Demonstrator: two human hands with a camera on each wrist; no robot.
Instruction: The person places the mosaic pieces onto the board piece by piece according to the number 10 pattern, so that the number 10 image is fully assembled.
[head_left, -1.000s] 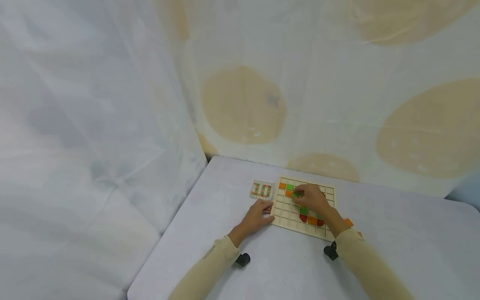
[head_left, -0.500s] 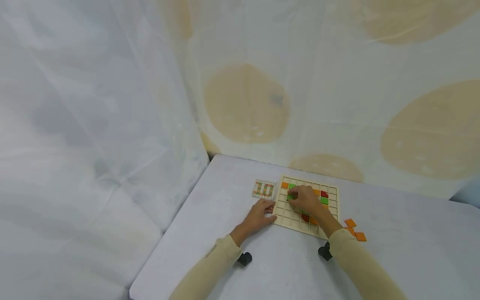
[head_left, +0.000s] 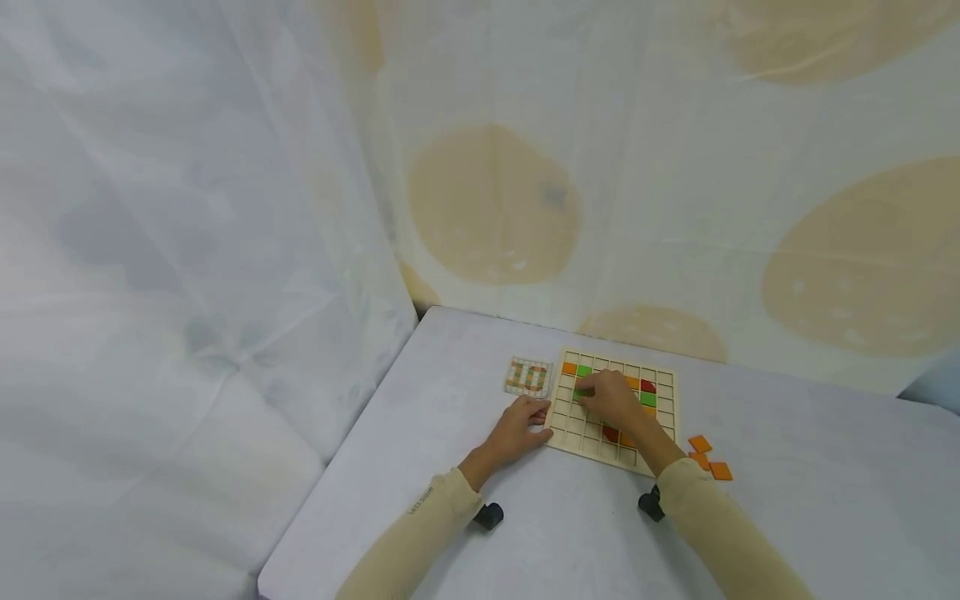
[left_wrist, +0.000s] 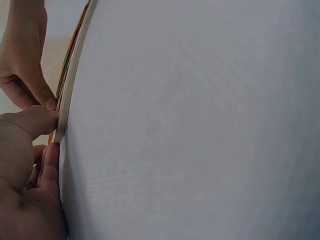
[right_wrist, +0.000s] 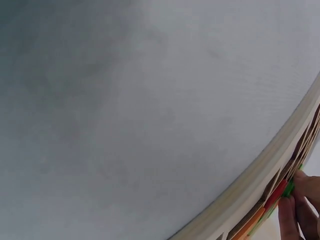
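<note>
hands working at the board
right hand is pinching a green tile near the left edge; left hand, fingers loose, is touching that edge.

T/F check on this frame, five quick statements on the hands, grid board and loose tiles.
1. The right hand is over the grid board, fingertips at a green tile. True.
2. The left hand is lifted well clear of the board. False: it rests on the table against the board's left edge.
3. Loose orange tiles lie on the table to the right of the board. True.
4. The small pattern card lies on top of the board. False: it lies on the table, just left of the board.
5. Every cell of the board is filled. False: most cells are bare; only a few hold orange, green or red tiles.
</note>
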